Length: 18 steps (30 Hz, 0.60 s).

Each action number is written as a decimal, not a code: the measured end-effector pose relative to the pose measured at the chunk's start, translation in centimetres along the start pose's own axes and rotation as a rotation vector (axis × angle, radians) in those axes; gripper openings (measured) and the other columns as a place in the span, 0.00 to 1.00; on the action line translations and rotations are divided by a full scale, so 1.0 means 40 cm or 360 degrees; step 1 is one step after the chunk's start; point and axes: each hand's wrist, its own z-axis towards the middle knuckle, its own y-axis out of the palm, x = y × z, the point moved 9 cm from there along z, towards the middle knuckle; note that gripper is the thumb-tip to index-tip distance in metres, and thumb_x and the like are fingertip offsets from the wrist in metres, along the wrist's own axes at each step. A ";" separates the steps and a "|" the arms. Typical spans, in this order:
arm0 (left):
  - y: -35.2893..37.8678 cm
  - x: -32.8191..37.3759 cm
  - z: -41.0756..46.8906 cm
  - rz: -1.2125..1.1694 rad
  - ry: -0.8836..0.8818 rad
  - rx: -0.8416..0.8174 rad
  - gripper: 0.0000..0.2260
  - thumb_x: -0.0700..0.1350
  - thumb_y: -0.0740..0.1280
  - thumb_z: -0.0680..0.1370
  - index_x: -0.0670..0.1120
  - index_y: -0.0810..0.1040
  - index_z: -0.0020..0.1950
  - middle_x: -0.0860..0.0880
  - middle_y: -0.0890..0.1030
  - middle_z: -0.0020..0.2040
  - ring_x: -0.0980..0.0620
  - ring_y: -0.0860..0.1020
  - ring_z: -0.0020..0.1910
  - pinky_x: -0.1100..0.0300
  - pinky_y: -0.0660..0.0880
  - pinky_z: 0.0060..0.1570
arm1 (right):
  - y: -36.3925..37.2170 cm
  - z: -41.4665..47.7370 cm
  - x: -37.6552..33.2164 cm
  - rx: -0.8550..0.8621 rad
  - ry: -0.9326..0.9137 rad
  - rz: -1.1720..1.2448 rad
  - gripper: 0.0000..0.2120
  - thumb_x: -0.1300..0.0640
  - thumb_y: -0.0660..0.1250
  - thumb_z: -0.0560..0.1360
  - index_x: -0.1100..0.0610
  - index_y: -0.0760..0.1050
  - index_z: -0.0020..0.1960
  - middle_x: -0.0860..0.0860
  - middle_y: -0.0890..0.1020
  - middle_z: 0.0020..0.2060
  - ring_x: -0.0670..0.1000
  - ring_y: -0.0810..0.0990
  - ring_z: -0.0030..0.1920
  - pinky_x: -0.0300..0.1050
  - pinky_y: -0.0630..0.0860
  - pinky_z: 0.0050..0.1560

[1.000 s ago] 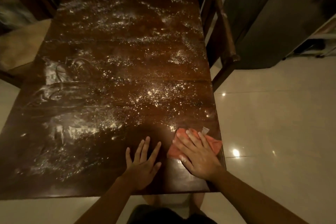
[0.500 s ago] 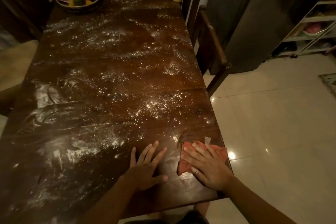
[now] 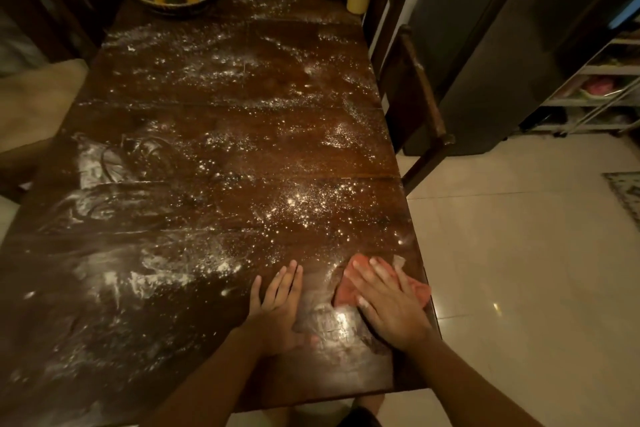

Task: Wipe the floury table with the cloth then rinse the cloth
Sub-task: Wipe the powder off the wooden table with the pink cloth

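flat-fingered, the right hand [image 3: 389, 305] presses the cloth [image 3: 349, 282] on the table [image 3: 207, 156], left hand [image 3: 278, 305] flat beside

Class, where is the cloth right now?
In the head view, the cloth lies under the right hand at the table's near right edge, with the left hand beside it.
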 end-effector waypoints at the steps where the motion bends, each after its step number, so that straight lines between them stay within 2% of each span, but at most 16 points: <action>1: -0.001 -0.001 0.001 -0.0001 0.0003 -0.0009 0.56 0.79 0.54 0.67 0.47 0.24 0.74 0.51 0.21 0.70 0.55 0.27 0.71 0.39 0.29 0.70 | -0.003 0.018 -0.002 0.0048 0.0210 0.0080 0.26 0.41 0.42 0.84 0.39 0.45 0.81 0.40 0.48 0.81 0.48 0.44 0.81 0.66 0.51 0.76; 3: 0.003 0.000 0.003 0.0003 0.0005 -0.0025 0.56 0.81 0.48 0.62 0.48 0.23 0.73 0.52 0.20 0.69 0.56 0.28 0.71 0.39 0.30 0.69 | 0.006 0.039 -0.053 0.0109 0.0383 0.0188 0.27 0.40 0.39 0.83 0.40 0.46 0.81 0.41 0.47 0.81 0.50 0.42 0.81 0.67 0.45 0.77; 4: 0.006 0.000 0.005 -0.0001 0.0005 -0.0026 0.57 0.81 0.44 0.59 0.48 0.23 0.72 0.51 0.20 0.69 0.56 0.28 0.71 0.39 0.30 0.69 | 0.014 0.039 -0.090 0.0090 0.0306 0.0178 0.27 0.40 0.40 0.83 0.41 0.46 0.81 0.41 0.47 0.81 0.51 0.42 0.81 0.67 0.44 0.76; 7: 0.008 0.000 0.008 -0.0028 0.0009 -0.0001 0.61 0.82 0.40 0.52 0.48 0.24 0.73 0.51 0.21 0.70 0.56 0.29 0.72 0.39 0.30 0.69 | 0.024 0.004 -0.143 0.0034 -0.0346 -0.0088 0.26 0.43 0.48 0.84 0.42 0.49 0.81 0.43 0.52 0.81 0.52 0.49 0.81 0.66 0.49 0.76; 9: 0.012 -0.008 0.011 -0.0057 0.0006 -0.0009 0.61 0.83 0.41 0.52 0.49 0.23 0.72 0.52 0.21 0.71 0.55 0.29 0.74 0.39 0.30 0.69 | 0.013 -0.015 -0.088 0.0007 -0.0550 -0.0189 0.26 0.43 0.50 0.84 0.41 0.51 0.81 0.42 0.54 0.81 0.51 0.51 0.81 0.64 0.48 0.77; 10: 0.014 -0.012 0.011 -0.0071 0.0004 -0.0024 0.61 0.83 0.43 0.52 0.50 0.22 0.72 0.53 0.22 0.72 0.54 0.29 0.74 0.39 0.30 0.69 | 0.004 -0.010 -0.044 0.0041 -0.0471 -0.0181 0.26 0.43 0.49 0.84 0.40 0.51 0.81 0.42 0.54 0.80 0.51 0.52 0.81 0.64 0.47 0.77; 13: 0.014 -0.019 0.011 -0.0065 -0.0027 -0.0048 0.60 0.83 0.52 0.58 0.52 0.22 0.71 0.54 0.22 0.72 0.54 0.27 0.74 0.38 0.29 0.69 | -0.016 0.032 0.085 0.0160 0.0337 0.0076 0.27 0.44 0.49 0.82 0.40 0.51 0.81 0.42 0.51 0.81 0.52 0.49 0.81 0.67 0.45 0.77; 14: 0.012 -0.021 0.011 -0.0059 -0.0043 -0.0031 0.59 0.81 0.57 0.62 0.52 0.22 0.72 0.55 0.21 0.71 0.55 0.26 0.73 0.38 0.29 0.69 | -0.017 0.043 0.079 0.0185 0.0464 0.0121 0.29 0.44 0.49 0.81 0.41 0.50 0.81 0.43 0.50 0.81 0.53 0.47 0.81 0.67 0.43 0.77; 15: 0.013 -0.023 0.010 -0.0055 -0.0059 -0.0010 0.57 0.78 0.59 0.65 0.52 0.22 0.72 0.55 0.21 0.71 0.55 0.26 0.72 0.38 0.29 0.69 | -0.013 0.049 0.055 0.0183 0.0441 0.0137 0.29 0.44 0.49 0.81 0.42 0.49 0.81 0.44 0.49 0.81 0.55 0.46 0.81 0.68 0.42 0.77; 16: 0.014 -0.024 0.009 -0.0055 -0.0075 0.0006 0.56 0.77 0.60 0.67 0.53 0.22 0.72 0.55 0.21 0.71 0.56 0.26 0.72 0.38 0.30 0.69 | -0.004 0.043 0.021 0.0154 0.0274 0.0119 0.29 0.43 0.49 0.82 0.43 0.48 0.82 0.45 0.49 0.81 0.55 0.46 0.81 0.69 0.44 0.76; 18: 0.021 -0.027 0.007 -0.0075 -0.0114 0.0028 0.55 0.76 0.60 0.67 0.54 0.22 0.72 0.57 0.22 0.71 0.56 0.27 0.73 0.40 0.28 0.69 | 0.013 -0.001 -0.016 0.0070 -0.0267 -0.0002 0.28 0.44 0.50 0.83 0.43 0.49 0.82 0.44 0.52 0.81 0.54 0.48 0.81 0.68 0.52 0.75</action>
